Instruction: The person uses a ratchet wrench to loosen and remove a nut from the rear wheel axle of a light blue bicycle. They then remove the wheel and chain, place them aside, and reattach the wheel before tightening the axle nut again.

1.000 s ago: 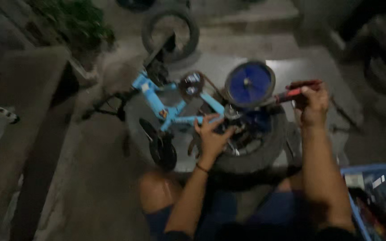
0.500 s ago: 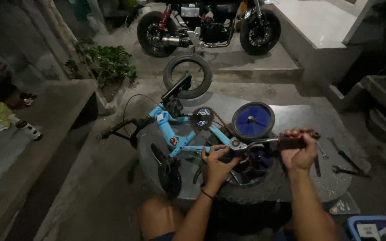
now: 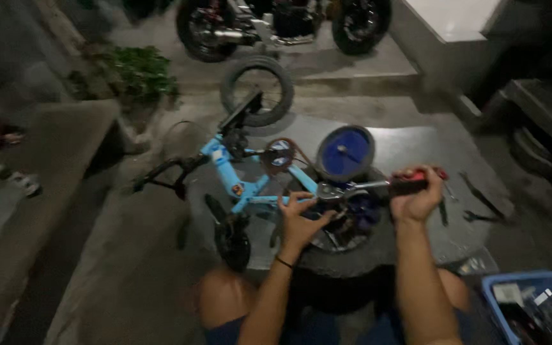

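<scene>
Head view: I am gripping red-handled adjustable wrench in fisted right hand, left hand fingers spread bracing small light-blue bicycle; wrench slipping risks knuckles.

I see the small bicycle lying on its side on a slab ahead of my knees. My left hand rests on its rear wheel; my right hand, just to the right, grips a wrench reaching left to the hub. A training wheel stands behind them. Loose tools lie further right, a crate at my near right. A loose tyre sits beyond the bicycle, a motorcycle behind that.
</scene>
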